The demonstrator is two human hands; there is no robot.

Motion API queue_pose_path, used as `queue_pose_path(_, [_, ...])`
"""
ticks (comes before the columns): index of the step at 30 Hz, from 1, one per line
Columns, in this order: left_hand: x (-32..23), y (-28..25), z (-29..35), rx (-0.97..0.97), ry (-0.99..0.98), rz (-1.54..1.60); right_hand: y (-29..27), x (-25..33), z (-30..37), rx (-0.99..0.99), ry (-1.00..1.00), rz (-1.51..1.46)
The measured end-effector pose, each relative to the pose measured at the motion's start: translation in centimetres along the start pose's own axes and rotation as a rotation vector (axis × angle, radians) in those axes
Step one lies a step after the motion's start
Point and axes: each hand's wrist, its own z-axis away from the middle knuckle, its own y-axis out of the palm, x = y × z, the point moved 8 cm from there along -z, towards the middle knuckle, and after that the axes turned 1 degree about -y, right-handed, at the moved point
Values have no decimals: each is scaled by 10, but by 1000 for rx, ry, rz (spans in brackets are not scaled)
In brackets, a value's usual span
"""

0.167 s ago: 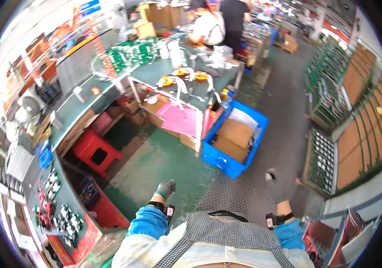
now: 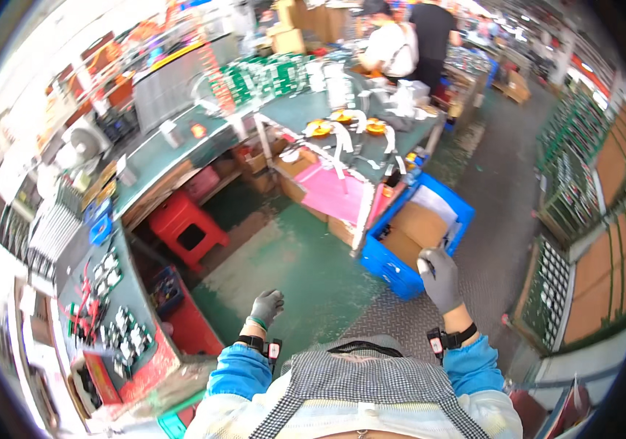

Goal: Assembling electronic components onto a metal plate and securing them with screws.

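Both my hands wear grey gloves, and each wrist carries a black strap with a small device. My left hand hangs over the green floor with its fingers curled in, nothing showing in them. Farther forward is my right hand, overlapping the near right corner of the blue crate in the picture; whether it touches the crate I cannot tell. Its fingers are loosely bent, with a gap at the thumb and nothing visible between. Brown cardboard and a white sheet lie inside the crate.
A green-topped workbench bends around ahead, holding orange-yellow rolls and green boards. Beneath it stands a red stool. Small parts cover the left bench. Racks line the right aisle. Two people stand far ahead.
My right hand has risen and moved forward toward the crate, its fingers now clearer. The surroundings have shifted right and slightly down in the view. My left hand stays curled.
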Motion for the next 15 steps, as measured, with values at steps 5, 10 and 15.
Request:
queue_pose_path(5, [29,-83,43,-196,-59,137,67,37,-63,45,-77,-245])
queue_pose_path(10, [35,-125,71,-446,-27,350,52,101,-136,-134,-378,-291])
queue_pose_path(15, [-28,-144,79,-537,141,391,-61,128,-208,-655,-911,-551])
